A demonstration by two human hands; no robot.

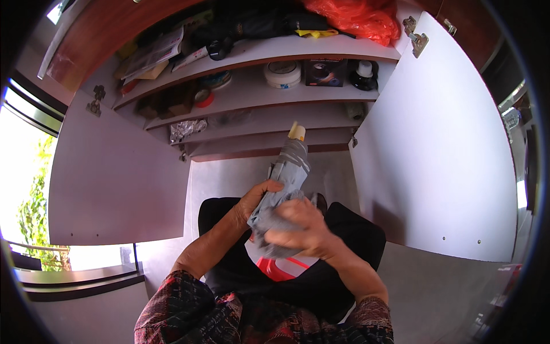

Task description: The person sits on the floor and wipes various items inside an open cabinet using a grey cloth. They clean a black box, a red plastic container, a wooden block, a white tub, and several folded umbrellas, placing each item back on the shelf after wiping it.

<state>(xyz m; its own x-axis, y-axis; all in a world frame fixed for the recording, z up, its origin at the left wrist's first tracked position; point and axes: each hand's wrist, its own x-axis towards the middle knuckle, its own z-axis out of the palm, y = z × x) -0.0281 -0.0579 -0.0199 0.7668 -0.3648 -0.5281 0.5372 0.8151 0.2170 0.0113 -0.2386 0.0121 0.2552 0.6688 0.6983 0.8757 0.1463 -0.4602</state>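
Observation:
A grey folding umbrella [291, 172] is in front of my lap, tilted with its cream-yellow end [297, 132] toward the cabinet. My left hand [253, 200] is closed around its middle from the left, the thumb lying across the cloth. Over the nearer part, my right hand [302, 226] is wrapped on the bunched grey fabric, its fingers blurred by motion. The cloth is gathered tight near the cream-yellow end and looser by my right hand. What lies under my right palm is hidden.
An open cabinet has its left door [117, 178] and right door [441, 149] swung wide on either side. Its shelves hold a red plastic bag [358, 20], papers [154, 54], a round white tub [282, 74], a dark box [325, 73], a black bottle [362, 77] and a red tape roll [204, 98].

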